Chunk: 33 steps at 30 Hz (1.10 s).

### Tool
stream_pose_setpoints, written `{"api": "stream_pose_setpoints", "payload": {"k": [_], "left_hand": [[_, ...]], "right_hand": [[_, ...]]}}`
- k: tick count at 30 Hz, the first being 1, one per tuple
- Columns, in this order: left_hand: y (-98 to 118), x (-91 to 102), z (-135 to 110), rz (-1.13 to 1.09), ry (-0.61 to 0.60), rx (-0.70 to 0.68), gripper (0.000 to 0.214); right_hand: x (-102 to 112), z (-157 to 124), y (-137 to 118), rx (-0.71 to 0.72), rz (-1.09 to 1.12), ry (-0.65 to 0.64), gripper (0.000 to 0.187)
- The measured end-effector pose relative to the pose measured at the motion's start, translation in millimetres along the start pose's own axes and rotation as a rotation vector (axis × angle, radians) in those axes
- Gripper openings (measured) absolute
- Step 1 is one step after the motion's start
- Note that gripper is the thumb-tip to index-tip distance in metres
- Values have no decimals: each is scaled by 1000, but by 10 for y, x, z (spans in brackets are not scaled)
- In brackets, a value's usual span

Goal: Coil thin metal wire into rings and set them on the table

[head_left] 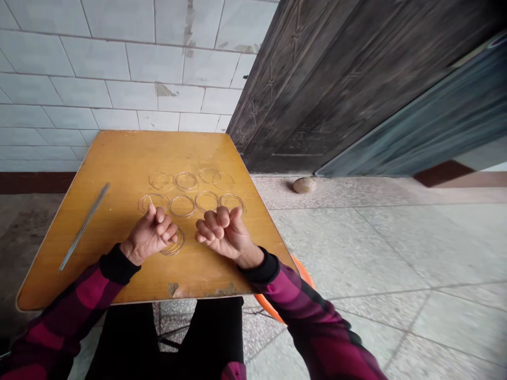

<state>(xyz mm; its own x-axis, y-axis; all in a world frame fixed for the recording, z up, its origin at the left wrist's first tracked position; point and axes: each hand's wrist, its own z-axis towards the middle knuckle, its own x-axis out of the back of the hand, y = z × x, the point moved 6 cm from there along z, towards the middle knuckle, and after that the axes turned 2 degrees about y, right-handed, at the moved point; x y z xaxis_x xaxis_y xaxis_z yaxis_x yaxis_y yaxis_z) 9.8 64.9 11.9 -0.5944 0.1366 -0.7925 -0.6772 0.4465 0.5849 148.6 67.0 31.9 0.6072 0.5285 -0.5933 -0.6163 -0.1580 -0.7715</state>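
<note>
My left hand [152,232] is closed above the table, thumb and forefinger pinching a thin pale strand [151,200] whose tip pokes up. What kind of strand it is does not show. Level with it on the right, my right hand [222,232] has its fingers curled and its thumb against the forefinger; anything inside is hidden. Several thin wire rings lie in two rows beyond the hands, among them a copper-coloured ring [182,216] in the nearer row and another ring [186,189] in the farther row. More rings [180,244] lie partly covered by my left hand.
The rings rest on a yellow wooden table [119,158] with chipped front edge. A bundle of long thin grey rods [83,228] lies at its left. A tiled wall [119,95] stands behind, a dark carved door [301,116] to the right. An orange seat [303,272] shows beside the table.
</note>
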Motion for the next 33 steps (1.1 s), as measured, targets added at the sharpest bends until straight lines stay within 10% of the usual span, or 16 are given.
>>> {"api": "stream_pose_setpoints", "payload": {"k": [33], "left_hand": [[-172,-73,-98,435,-266,273,36]], "right_hand": [[42,-184,305,-618,28,-81,30]]}}
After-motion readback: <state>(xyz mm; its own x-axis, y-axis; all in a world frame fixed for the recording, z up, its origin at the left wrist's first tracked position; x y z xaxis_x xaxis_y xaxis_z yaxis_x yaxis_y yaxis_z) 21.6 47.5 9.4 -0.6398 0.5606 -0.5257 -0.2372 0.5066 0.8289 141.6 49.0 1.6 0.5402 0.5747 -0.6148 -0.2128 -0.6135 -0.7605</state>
